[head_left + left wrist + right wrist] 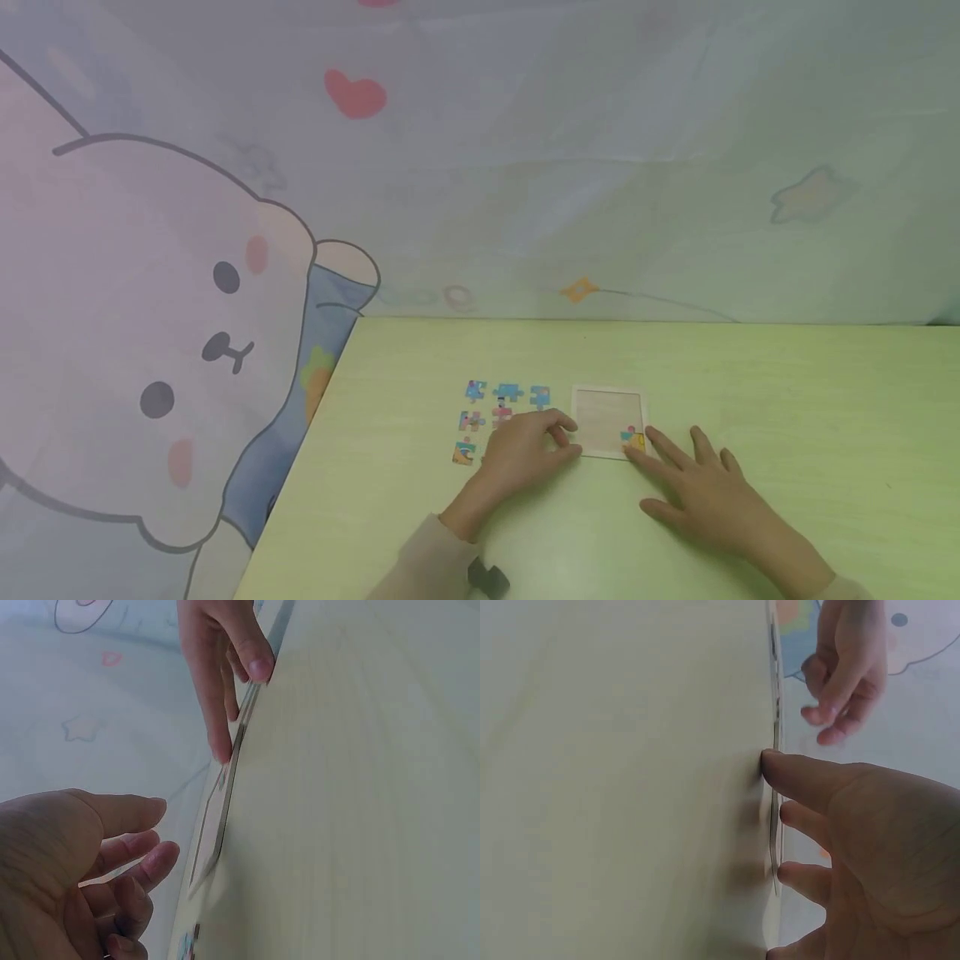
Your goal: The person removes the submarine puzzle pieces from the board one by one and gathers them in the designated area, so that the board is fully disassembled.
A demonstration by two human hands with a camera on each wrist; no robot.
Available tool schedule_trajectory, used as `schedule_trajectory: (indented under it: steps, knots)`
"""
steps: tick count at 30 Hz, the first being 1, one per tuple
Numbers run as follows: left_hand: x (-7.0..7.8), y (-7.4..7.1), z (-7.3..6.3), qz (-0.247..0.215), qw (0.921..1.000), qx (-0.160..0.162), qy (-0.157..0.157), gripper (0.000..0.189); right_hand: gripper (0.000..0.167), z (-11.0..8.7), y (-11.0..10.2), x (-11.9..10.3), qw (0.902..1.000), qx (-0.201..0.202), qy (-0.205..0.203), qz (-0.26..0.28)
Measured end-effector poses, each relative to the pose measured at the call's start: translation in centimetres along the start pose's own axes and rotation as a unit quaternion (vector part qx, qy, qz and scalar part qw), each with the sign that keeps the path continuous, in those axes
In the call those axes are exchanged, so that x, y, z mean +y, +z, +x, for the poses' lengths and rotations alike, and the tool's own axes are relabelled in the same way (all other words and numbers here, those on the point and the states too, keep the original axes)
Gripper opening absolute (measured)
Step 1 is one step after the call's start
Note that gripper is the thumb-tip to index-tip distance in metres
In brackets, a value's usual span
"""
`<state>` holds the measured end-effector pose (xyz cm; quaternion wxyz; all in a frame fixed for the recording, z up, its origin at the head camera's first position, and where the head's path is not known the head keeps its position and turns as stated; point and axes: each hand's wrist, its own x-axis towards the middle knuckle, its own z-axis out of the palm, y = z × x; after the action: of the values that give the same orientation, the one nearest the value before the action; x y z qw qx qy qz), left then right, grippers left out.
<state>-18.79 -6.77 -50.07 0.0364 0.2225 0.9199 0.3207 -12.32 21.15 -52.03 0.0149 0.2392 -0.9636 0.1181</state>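
Observation:
A square wooden puzzle tray (pixel 609 388) lies flat on the table, with one jigsaw piece (pixel 637 439) in its near right corner. My right hand (pixel 705 500) is spread palm down, its index fingertip at that corner beside the piece. In the right wrist view its thumb (pixel 802 774) points toward the tabletop. My left hand (pixel 525 450) hovers at the tray's left edge, fingers loosely bent. The left wrist view shows nothing between its thumb (pixel 131 814) and fingers. Several loose jigsaw pieces (pixel 508 392) lie left of the tray, some partly hidden by the left hand.
The pale yellow-green table (pixel 787 392) extends to both sides and toward me. Behind it hangs a cloth backdrop (pixel 570 167) with hearts, stars and a large cartoon bear (pixel 187 292) at the left. A dark object (pixel 487 577) sits by the left sleeve.

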Motion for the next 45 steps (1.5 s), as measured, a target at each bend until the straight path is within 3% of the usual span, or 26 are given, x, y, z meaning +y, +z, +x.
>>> schedule_trajectory:
  steps: [6,16,28,45]
  knots:
    - [1.9,1.9,2.3,0.009,0.9995,-0.022,0.02,0.023,0.062,-0.2,-0.1,-0.1,1.0,-0.003,-0.003,0.008]
    - [3.7,4.4,5.1,0.025,0.9972,-0.066,-0.027,0.026,0.057,-0.2,-0.3,-0.3,0.9999,0.003,-0.009,0.012]
    - [4.3,5.0,5.7,0.038,0.9954,-0.077,-0.044,0.019,0.054,-0.3,-0.7,-0.6,0.9998,0.014,-0.015,0.004]
    - [4.5,4.5,5.4,0.018,0.9969,-0.071,-0.028,0.021,0.055,-0.4,-0.5,-0.4,0.9998,0.014,-0.013,-0.002]
